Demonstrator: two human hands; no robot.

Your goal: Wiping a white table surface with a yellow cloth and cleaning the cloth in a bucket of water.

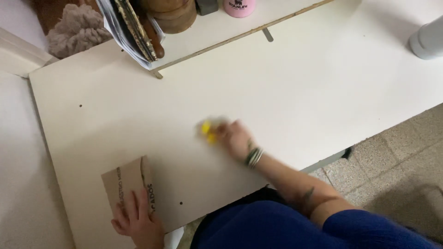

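Note:
My right hand point(236, 138) is out over the middle of a white board point(277, 83), blurred by motion, with its fingers closed on a small yellow thing point(207, 130) that presses on the surface. Several bracelets ring that wrist. My left hand point(138, 220) lies flat with fingers spread on a piece of brown cardboard point(125, 177) at the board's near left edge. I cannot tell what the yellow thing is.
A raised white shelf at the back carries a stack of wooden rounds point(170, 14), a clear bag with dark flat pieces point(134, 32) and a pink cup point(239, 7). A white cylinder point(427, 39) stands far right. Beige fluffy fabric point(76, 30) lies back left. Tiled floor point(397, 161) shows on the right.

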